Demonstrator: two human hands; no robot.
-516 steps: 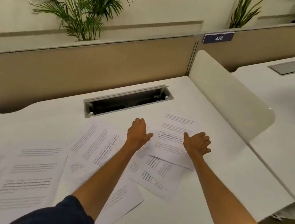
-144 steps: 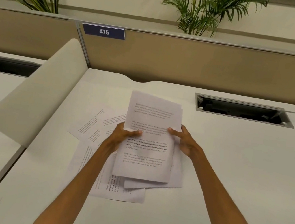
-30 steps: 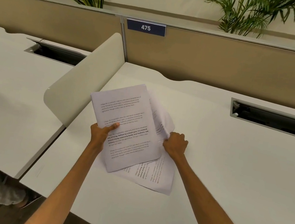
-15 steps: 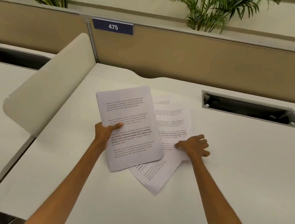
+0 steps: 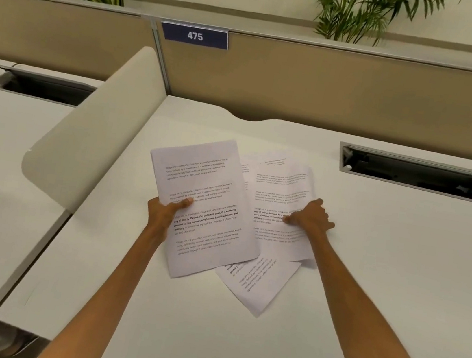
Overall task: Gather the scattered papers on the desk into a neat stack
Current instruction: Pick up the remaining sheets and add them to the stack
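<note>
My left hand [image 5: 163,214] grips a stack of printed white papers [image 5: 206,186] by its left edge, thumb on top, holding it tilted just above the white desk [image 5: 384,260]. To its right, a loose printed sheet [image 5: 282,182] lies on the desk, and my right hand [image 5: 311,216] pinches it near its right edge, fingers curled on the paper. Another sheet [image 5: 259,285] lies skewed underneath, its corner sticking out toward me. Part of both loose sheets is hidden under the held stack.
A beige rounded divider [image 5: 91,143] stands on the left between this desk and the neighbouring one. An open cable slot [image 5: 420,177] sits at the back right. A tan partition with a "475" label [image 5: 194,36] runs along the back, plants behind it.
My right hand has curled its fingers onto the loose sheet and lifted its edge; half a second ago it lay flatter on the paper. The left hand still holds the stack.
</note>
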